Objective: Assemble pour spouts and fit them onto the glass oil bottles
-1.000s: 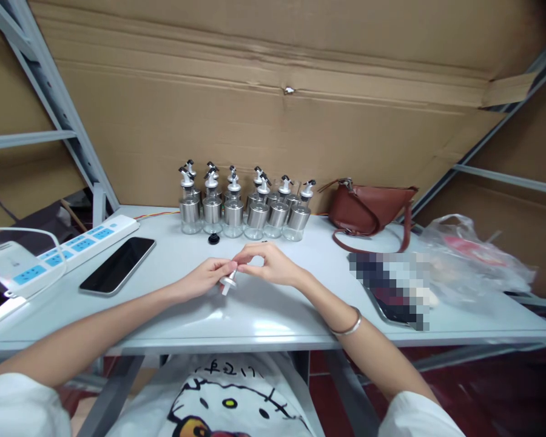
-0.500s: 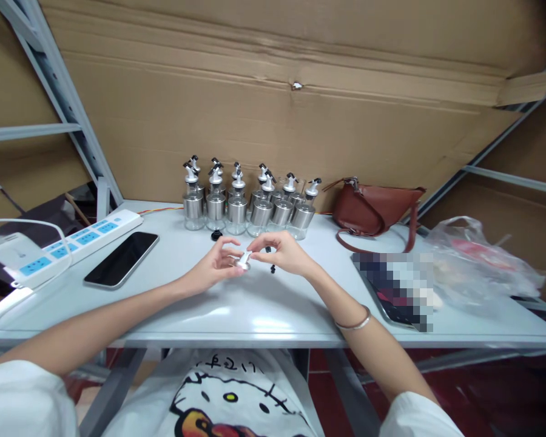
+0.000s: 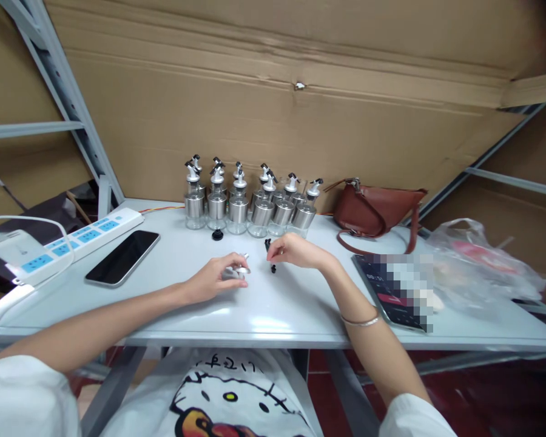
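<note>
Between the thumb and fingers of my left hand [image 3: 218,276] is a white pourer spout [image 3: 242,271], held just above the tabletop. My right hand [image 3: 293,250] is closed in a pinch, fingertips down beside small black parts [image 3: 273,269] on the table. Another black piece [image 3: 267,243] shows just behind those fingertips. Whether the pinch holds one of these parts is hidden. Farther back lies a round black stopper [image 3: 217,235]. Behind it stand several glass oil bottles [image 3: 238,209] with steel sleeves and white spouts with black tips.
A phone [image 3: 122,258] and a white power strip [image 3: 88,235] lie to the left. On the right are a brown handbag [image 3: 375,209], a partly blurred tablet-like device [image 3: 382,291] and a clear plastic bag [image 3: 482,261]. Cardboard [image 3: 255,109] walls off the back.
My right hand has left the white spout and moved right to the small black parts. My left hand keeps the spout, now slightly lower.
</note>
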Motion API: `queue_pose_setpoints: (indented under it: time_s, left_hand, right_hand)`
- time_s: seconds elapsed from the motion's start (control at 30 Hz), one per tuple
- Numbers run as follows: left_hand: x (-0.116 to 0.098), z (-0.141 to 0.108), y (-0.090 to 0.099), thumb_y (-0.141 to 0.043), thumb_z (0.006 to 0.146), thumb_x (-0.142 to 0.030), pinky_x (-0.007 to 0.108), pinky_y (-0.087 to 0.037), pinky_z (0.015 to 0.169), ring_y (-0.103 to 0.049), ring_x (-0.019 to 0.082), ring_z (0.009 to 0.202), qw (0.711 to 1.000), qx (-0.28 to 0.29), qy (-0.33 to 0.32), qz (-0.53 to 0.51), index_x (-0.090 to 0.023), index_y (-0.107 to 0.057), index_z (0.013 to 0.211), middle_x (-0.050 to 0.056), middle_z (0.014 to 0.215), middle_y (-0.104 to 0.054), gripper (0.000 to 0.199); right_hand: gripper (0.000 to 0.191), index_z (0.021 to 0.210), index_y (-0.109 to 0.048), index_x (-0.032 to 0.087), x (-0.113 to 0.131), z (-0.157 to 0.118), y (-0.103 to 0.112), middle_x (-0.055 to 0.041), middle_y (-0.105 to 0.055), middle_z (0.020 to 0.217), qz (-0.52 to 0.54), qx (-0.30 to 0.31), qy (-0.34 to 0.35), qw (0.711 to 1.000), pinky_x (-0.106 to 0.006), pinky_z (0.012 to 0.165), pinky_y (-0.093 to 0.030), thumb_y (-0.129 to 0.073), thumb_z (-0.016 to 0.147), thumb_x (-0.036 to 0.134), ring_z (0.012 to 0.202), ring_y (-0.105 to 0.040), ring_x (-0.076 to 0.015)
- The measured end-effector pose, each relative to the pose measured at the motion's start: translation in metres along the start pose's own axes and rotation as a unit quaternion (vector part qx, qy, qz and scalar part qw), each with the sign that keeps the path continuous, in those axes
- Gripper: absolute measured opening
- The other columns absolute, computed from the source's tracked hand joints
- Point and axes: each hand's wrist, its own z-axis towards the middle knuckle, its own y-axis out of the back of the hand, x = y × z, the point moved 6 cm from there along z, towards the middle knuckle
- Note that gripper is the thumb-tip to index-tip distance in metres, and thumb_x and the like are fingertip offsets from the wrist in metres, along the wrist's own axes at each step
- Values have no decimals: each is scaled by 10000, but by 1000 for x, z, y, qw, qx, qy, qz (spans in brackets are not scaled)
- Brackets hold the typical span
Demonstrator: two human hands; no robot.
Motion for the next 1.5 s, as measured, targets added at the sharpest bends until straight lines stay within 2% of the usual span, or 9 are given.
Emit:
queue_pose_setpoints:
  time_s: [0.17, 0.5, 0.67, 0.77, 0.83, 0.93, 1.03, 1.2, 1.5]
  left_hand:
    - [3, -1, -5, -653, 812, -359, 322, -452, 800, -593, 156, 802, 1000, 12, 1, -14, -190, -523, 958, 33, 932, -646, 258]
    - [3, -1, -6, -643, 819, -356, 300, -459, 779, -601, 168, 850, 1000, 22, 9, 8, -189, -536, 989, 40, 946, -652, 261]
    - [1, -1, -7, -622, 833, -338, 336, -469, 841, -620, 167, 883, 999, 22, 6, -30, -197, -497, 1010, 76, 1090, -674, 259]
    - [2, -2, -8, -616, 844, -312, 360, -477, 864, -633, 161, 877, 998, 19, 3, -53, -206, -456, 1012, 89, 1136, -676, 255]
    - [3, -2, -9, -605, 857, -304, 368, -486, 853, -643, 151, 839, 997, 18, 0, -69, -211, -434, 1007, 95, 1162, -666, 245]
    - [4, -3, -10, -576, 889, -317, 376, -489, 847, -652, 143, 809, 997, 19, -8, -81, -216, -402, 1009, 111, 1199, -644, 234]
    - [3, -4, -11, -537, 921, -329, 377, -478, 864, -646, 151, 854, 998, 27, -25, -57, -224, -361, 1021, 140, 1240, -617, 227]
    - [2, -6, -15, -469, 952, -335, 379, -465, 871, -635, 169, 925, 997, 47, -57, -10, -233, -299, 1009, 170, 1256, -592, 206]
    - [2, -9, -17, -418, 972, -324, 399, -491, 868, -642, 179, 916, 991, 68, -96, 69, -240, -299, 1058, 157, 1242, -569, 169]
  right_hand:
    - [97, 724, -783, 214, -18, 0, -1, 4, -742, 646, -11, 29, -3, 1000, -246, 555, -467, -700, 716, 164, 568, -645, -135]
    - [135, 674, -772, 221, -26, 4, -10, 11, -738, 620, -6, 37, -16, 999, -248, 565, -476, -700, 665, 108, 566, -643, -141]
    - [119, 681, -712, 181, -15, 2, -4, -14, -728, 654, 23, 1, -20, 1000, -265, 608, -476, -638, 708, 91, 617, -644, -146]
    - [73, 768, -667, 167, -3, 0, -1, -32, -736, 727, 71, -12, -14, 997, -274, 643, -503, -603, 797, 187, 690, -669, -146]
    - [122, 789, -638, 165, 5, 0, -2, -28, -727, 745, 102, -14, -8, 995, -274, 648, -514, -623, 813, 284, 690, -666, -136]
    - [275, 740, -605, 168, 12, 2, -4, 8, -672, 673, 174, -27, -9, 984, -259, 597, -487, -737, 720, 409, 604, -609, -113]
    - [366, 717, -607, 172, 16, 5, -7, 43, -616, 610, 250, -49, -11, 967, -247, 559, -444, -819, 609, 450, 554, -551, -95]
    - [408, 649, -590, 168, 23, 7, -13, 47, -601, 577, 284, -61, -5, 957, -236, 526, -401, -852, 558, 467, 524, -519, -80]
    - [401, 643, -585, 165, 30, 5, -16, 40, -628, 623, 315, -41, 12, 948, -233, 560, -433, -872, 544, 427, 566, -563, -79]
